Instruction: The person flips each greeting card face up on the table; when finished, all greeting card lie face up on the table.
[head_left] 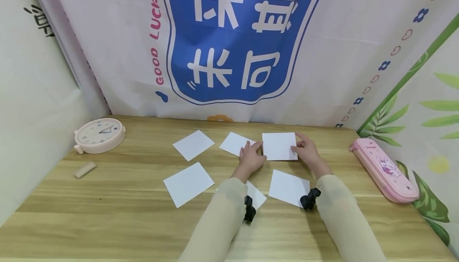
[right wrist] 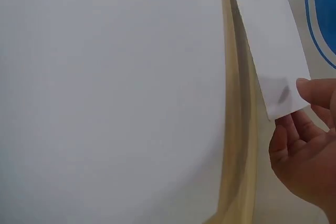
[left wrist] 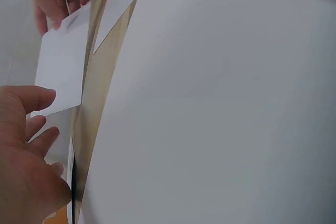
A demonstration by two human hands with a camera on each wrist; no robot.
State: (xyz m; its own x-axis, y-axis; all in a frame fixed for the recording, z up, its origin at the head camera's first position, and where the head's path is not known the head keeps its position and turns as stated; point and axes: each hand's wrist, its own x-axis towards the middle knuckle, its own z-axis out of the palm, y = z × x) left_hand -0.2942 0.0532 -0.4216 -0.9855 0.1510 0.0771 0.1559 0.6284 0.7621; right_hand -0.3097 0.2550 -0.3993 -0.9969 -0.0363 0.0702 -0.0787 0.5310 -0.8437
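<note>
A white card (head_left: 279,146) is pinched at its right edge by my right hand (head_left: 307,149), with the thumb on the face and fingers behind. In the right wrist view, this card (right wrist: 275,40) stands tilted above the wooden table. My left hand (head_left: 251,157) is at the card's left edge, thumb and fingers spread. Seen from the left wrist, that thumb overlaps the card (left wrist: 63,66) near its end. Behind the left hand lies another white card (head_left: 234,142). Below the hands are two more, one card (head_left: 287,186) and one card (head_left: 256,196) partly hidden by the left sleeve.
Two white cards lie on the left, an upper card (head_left: 193,144) and a lower card (head_left: 189,183). Farther left are a round clock (head_left: 100,135) and a small beige block (head_left: 85,170). A pink pencil case (head_left: 385,170) lies at the right edge. A printed cloth (head_left: 125,75) hangs behind the table.
</note>
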